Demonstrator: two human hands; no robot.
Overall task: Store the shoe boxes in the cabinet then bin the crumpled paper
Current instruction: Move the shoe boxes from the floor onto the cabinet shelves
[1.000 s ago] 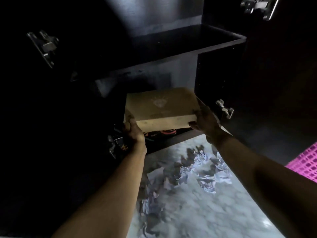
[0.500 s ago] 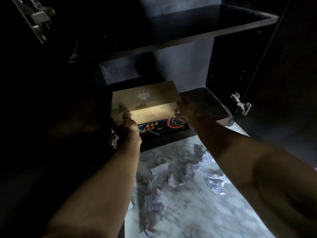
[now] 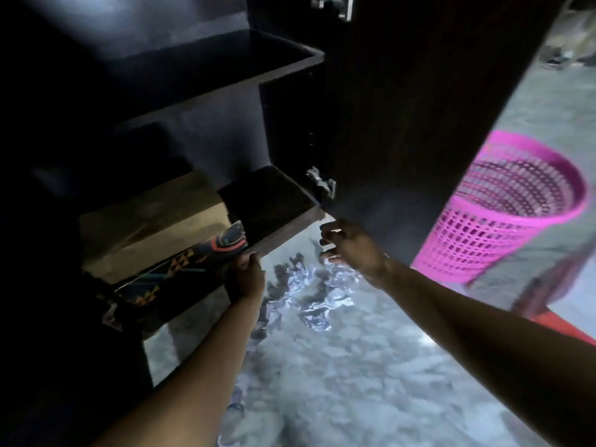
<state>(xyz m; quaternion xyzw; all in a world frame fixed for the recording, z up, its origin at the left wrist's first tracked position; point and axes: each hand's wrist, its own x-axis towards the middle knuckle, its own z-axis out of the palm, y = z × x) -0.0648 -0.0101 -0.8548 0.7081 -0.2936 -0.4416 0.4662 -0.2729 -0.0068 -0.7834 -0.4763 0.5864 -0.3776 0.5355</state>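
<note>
A tan shoe box [image 3: 151, 221] lies on a dark patterned shoe box [image 3: 190, 262] on the bottom shelf of the dark cabinet [image 3: 271, 195], at its left side. My left hand [image 3: 245, 279] touches the front right corner of the patterned box; its grip is hard to read. Beneath the lower edge of the open cabinet door [image 3: 416, 108], my right hand [image 3: 348, 246] hovers with fingers apart and nothing in it. Crumpled paper [image 3: 316, 304] is strewn over the marble floor in front of the cabinet.
A pink mesh bin [image 3: 503, 208] stands on the floor at the right, behind the open door. The cabinet has an upper shelf [image 3: 225, 69]. A red object [image 3: 571, 330] lies at the right edge.
Both hands have let go of the tan box, which now rests on the patterned box. My right hand has drawn back to the right, under the door. The view has swung right and shows the bin.
</note>
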